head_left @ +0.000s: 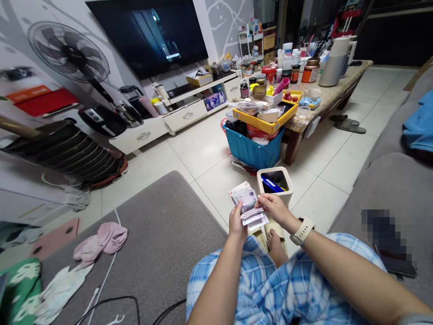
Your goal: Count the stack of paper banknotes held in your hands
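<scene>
My left hand (pixel 237 224) is closed around a stack of banknotes and paper slips (pixel 246 204), held over my knees. My right hand (pixel 274 208), with a cream watch on its wrist, pinches the right edge of the same stack, fingers on the top notes. Both forearms reach forward over my blue plaid shorts (pixel 270 284). Just beyond the hands a small white bin (pixel 284 193) stands on the tile floor with a blue item inside.
A grey sofa (pixel 399 189) runs along the right, a grey cushion (pixel 152 243) with pink cloth lies on the left. Ahead are a blue crate (pixel 253 151), a cluttered low table (pixel 324 97), a television, a fan and white drawers.
</scene>
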`<state>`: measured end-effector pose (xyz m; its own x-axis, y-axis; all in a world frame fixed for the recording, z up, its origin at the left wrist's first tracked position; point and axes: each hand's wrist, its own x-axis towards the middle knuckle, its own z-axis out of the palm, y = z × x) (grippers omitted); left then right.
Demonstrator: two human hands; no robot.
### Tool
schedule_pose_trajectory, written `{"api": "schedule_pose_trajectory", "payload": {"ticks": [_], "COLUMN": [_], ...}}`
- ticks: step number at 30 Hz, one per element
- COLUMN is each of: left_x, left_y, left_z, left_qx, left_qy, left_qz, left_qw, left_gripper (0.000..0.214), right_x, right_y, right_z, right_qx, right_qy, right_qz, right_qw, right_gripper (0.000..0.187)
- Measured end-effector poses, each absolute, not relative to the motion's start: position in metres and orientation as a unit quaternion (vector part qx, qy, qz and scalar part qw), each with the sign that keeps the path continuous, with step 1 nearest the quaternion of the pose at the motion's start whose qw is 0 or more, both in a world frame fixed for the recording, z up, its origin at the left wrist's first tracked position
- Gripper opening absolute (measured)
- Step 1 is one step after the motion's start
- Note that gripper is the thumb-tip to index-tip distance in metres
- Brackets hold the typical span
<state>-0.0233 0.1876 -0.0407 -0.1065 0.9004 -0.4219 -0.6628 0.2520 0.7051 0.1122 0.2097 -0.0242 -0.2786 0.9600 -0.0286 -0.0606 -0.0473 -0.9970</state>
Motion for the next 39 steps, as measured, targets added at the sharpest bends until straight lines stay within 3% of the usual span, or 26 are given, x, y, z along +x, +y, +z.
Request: {"api": "schedule_pose_trajectory", "payload": {"ticks": [8, 16, 22, 39], "left_x": [-0.022, -0.022, -0.022, -0.022], "left_y": [0.186, 0.185, 0.186, 0.187], "left_z": [-0.035, -0.036, -0.041, -0.039], "left_qx": [0.131, 0.147, 0.154, 0.125], "left_qy": [0.459, 0.461, 0.460, 0.426], "left_qz": [0.596, 0.587, 0.588, 0.603], "left_qw": [0.646, 0.649, 0.648, 0.662], "left_gripper": [0.038, 0.039, 0.040, 0.040], "right_x": [0.112, 0.113, 0.113, 0.111], "right_y": [0.207, 0.212, 0.214, 0.213], "right_z": [-0.023, -0.033, -0.038, -0.034], "right_qx": [-0.425, -0.494, -0.487, -0.450], "right_qy": [-0.525, -0.506, -0.513, -0.501], "right_qz": [0.579, 0.531, 0.546, 0.590], "right_qw": [0.456, 0.467, 0.448, 0.446], "right_gripper": [0.024, 0.039, 0.023, 0.021]}}
